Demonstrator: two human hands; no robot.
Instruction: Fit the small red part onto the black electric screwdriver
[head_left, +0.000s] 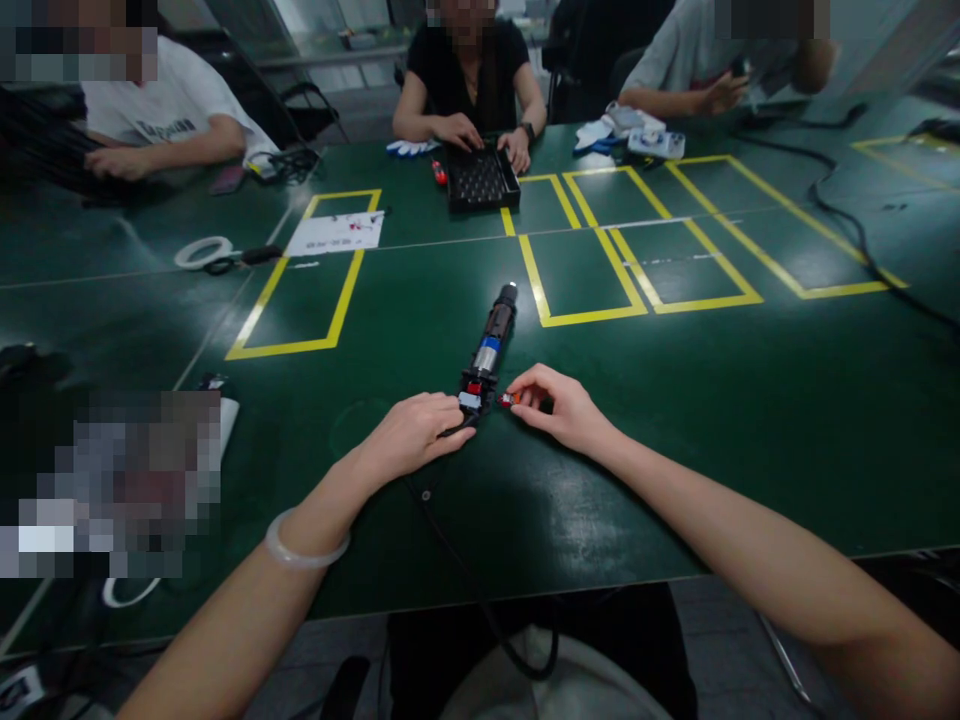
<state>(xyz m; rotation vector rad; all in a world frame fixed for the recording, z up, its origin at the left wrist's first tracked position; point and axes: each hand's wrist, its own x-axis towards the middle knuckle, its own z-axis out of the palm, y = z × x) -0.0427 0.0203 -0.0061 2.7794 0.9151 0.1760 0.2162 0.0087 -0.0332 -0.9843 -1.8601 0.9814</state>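
Note:
A slim corded power tool (491, 345) with its motor exposed lies on the green table, silver tip pointing away from me. Small red and white parts show at its near end, where a black cord (450, 545) runs back over the table edge. My left hand (412, 432), with a pale bangle at the wrist, has its fingers closed around that near end by the cord; the fingertips are partly hidden. Just right of the tool, my right hand (559, 410) pinches a small red and orange part (510, 399), too small to name exactly.
Yellow tape rectangles (592, 320) mark the table ahead. A white paper sheet (337, 233) and a white tape roll (204, 252) lie left. Across from me a person handles a black tray (484, 185); two others sit alongside. A black cable (847, 220) crosses at right.

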